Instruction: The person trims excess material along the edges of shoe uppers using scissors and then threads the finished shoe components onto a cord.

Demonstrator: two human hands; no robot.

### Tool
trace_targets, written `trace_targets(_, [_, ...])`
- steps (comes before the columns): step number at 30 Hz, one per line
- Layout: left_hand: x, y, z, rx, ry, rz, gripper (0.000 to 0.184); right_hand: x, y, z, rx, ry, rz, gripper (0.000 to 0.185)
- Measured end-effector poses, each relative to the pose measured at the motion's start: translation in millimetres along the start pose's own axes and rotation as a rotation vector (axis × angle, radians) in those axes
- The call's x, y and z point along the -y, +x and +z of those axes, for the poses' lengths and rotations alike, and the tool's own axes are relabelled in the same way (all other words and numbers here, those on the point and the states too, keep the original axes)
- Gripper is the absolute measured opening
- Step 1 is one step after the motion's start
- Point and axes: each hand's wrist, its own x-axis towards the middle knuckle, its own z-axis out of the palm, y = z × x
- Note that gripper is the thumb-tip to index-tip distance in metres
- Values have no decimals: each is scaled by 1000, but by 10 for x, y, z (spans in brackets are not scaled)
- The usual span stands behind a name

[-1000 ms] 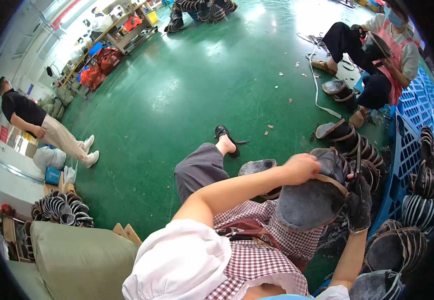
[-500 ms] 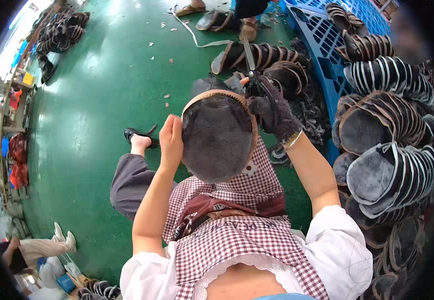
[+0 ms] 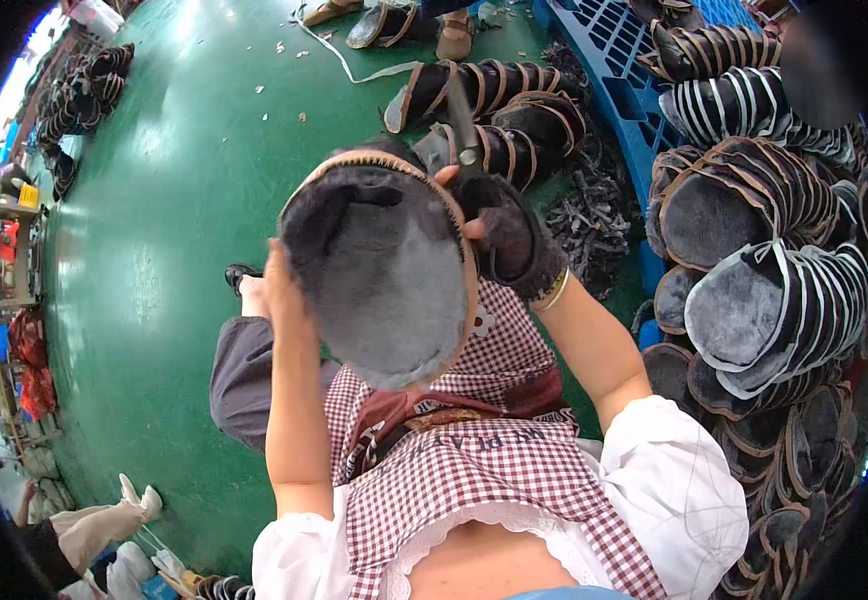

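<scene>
A fur-lined slipper piece [image 3: 384, 270], with grey fleece inside and a tan stitched rim, is held up in front of my lap with its opening facing me. My left hand [image 3: 286, 285] is bare and grips its left edge; part of the fingers is hidden behind it. My right hand [image 3: 519, 240], in a dark fingerless glove, is closed around black-handled scissors [image 3: 467, 150] whose blades point upward. Fingertips of that hand also touch the slipper piece's right rim.
Rows of similar slipper pieces [image 3: 744, 310] are stacked on my right beside a blue plastic pallet [image 3: 626, 105]. Dark fleece scraps [image 3: 594, 215] lie on the green floor [image 3: 154, 350]. Another person's feet [image 3: 454, 38] show at the top; a person's legs [image 3: 104, 520] are lower left.
The slipper piece has shifted left and closer to me and is tilted, showing more of its inside. My right hand with the scissors moved left along with it, and the view shifted slightly.
</scene>
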Motion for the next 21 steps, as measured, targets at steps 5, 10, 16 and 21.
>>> trace_targets(5, [-272,-83,-209,147,-200,25,52,153,21,173,-141,-98,70,56])
trace_targets(10, [-401,-239,-403,9,-189,187,52,303,43,123,-135,-1694,-592,51])
trace_targets(16, [-512,-579,-171,-161,-178,282,55,471,80,364,54,-2332,-595,36])
trace_targets(21, [-547,-728,-252,-132,-229,264,55,437,218,533,5,-2230,-648,37])
